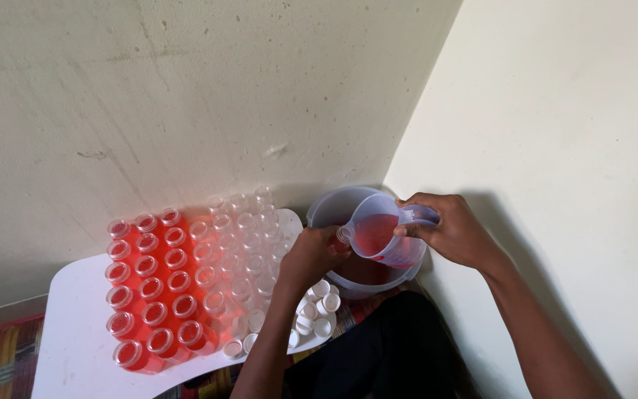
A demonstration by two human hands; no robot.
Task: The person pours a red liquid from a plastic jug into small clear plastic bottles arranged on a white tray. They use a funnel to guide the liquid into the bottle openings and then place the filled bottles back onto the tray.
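We see a clear measuring jug, part-filled with red liquid, tilted spout-down toward a small clear bottle held upright at its lip; both sit above a round translucent tub holding more red liquid.

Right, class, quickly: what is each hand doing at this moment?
Left hand: closed around a small bottle, held at the jug's spout.
Right hand: closed on the clear measuring jug, gripping its handle.

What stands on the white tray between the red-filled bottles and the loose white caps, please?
In the head view, rows of empty clear bottles stand on the white tray between the red-filled bottles and the loose white caps.
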